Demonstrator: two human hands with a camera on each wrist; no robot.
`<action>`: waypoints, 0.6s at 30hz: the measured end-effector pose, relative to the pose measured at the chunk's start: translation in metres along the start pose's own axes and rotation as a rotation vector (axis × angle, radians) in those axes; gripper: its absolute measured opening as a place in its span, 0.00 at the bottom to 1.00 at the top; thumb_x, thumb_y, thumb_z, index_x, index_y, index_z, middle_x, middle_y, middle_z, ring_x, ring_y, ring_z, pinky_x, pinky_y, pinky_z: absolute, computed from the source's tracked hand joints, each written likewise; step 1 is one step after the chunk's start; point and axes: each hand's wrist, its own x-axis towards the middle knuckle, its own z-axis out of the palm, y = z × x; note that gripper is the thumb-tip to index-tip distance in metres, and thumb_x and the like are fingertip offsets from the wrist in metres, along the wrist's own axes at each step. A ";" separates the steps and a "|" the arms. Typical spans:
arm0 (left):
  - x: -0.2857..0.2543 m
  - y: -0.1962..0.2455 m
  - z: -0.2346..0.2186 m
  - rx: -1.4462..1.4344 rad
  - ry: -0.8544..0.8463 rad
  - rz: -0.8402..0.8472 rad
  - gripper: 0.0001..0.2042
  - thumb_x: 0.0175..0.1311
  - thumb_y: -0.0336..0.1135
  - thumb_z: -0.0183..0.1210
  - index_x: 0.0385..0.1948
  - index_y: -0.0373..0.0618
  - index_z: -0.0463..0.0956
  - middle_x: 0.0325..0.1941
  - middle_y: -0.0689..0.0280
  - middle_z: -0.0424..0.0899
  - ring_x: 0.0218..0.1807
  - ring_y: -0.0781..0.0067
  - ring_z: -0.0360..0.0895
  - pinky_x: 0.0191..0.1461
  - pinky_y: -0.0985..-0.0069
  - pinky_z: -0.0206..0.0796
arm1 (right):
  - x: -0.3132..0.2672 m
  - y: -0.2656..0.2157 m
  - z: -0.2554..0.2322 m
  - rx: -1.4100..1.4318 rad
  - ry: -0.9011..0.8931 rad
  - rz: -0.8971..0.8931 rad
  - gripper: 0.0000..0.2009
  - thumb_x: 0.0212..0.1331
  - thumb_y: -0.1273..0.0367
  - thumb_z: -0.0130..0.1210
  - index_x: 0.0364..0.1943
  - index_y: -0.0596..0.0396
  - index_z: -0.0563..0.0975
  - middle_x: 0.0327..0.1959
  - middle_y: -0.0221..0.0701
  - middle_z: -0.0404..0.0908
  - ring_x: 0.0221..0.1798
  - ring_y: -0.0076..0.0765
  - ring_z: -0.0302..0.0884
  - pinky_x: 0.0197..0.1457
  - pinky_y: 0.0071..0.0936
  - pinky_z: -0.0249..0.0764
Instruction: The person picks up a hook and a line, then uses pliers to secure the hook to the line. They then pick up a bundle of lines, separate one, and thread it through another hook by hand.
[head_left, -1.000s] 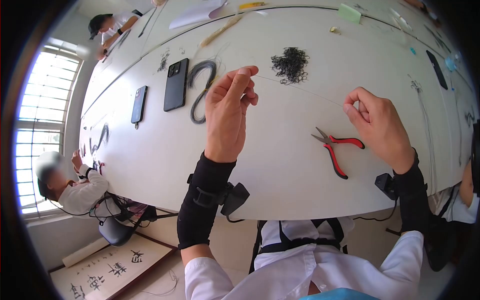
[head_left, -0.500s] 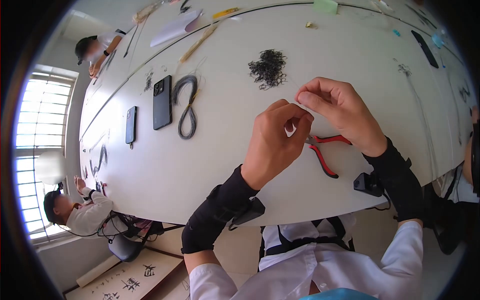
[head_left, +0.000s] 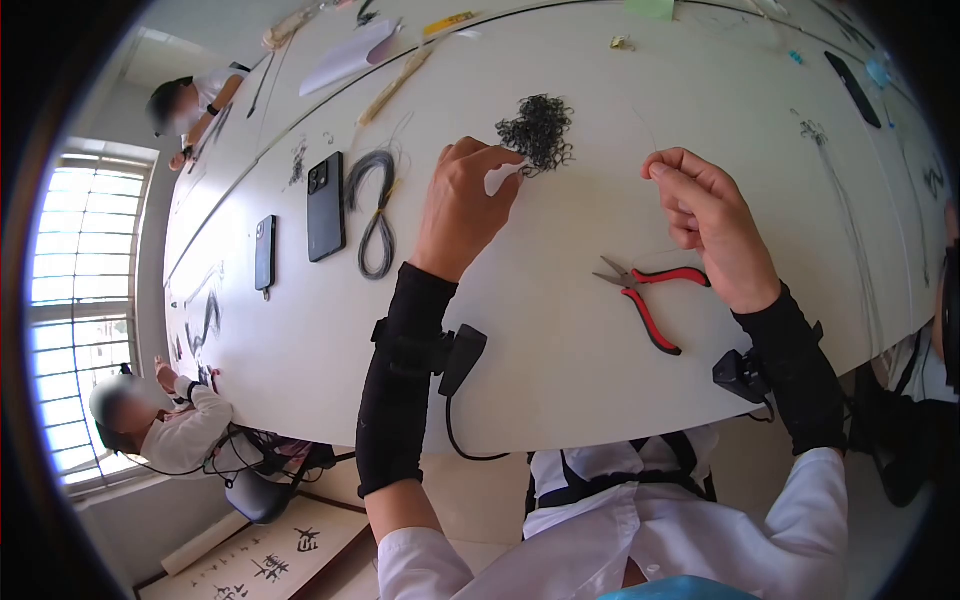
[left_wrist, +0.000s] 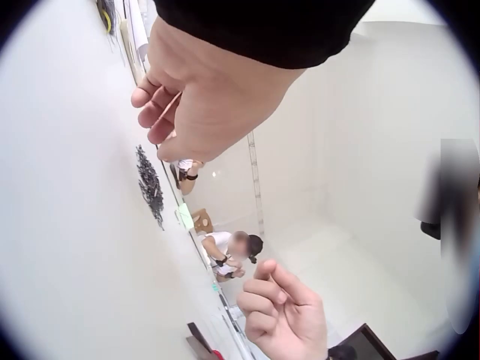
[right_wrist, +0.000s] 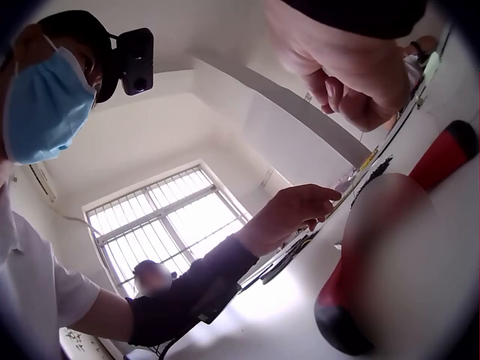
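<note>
Narrow pinch: our right hand (head_left: 715,220) holds a fine thread (head_left: 648,128), free end poking past it. Our left hand (head_left: 465,208), thumb and forefinger slightly parted, is by the black loop pile (head_left: 540,130), contact unclear. We'd expect thread light, springy, slippery; pinch near its end.

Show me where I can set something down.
The white table is bare between the left hand and pliers, and from the larger phone to the near edge. Crowded: around that phone and the bundled strands, and at the black pile near that hand.
</note>
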 end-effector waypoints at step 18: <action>0.002 -0.005 0.007 -0.203 -0.007 -0.210 0.06 0.68 0.28 0.59 0.40 0.35 0.80 0.33 0.64 0.85 0.33 0.76 0.77 0.40 0.76 0.70 | 0.002 0.007 0.002 -0.011 0.001 0.035 0.09 0.71 0.62 0.53 0.39 0.51 0.78 0.23 0.13 0.56 0.22 0.12 0.46 0.24 0.17 0.46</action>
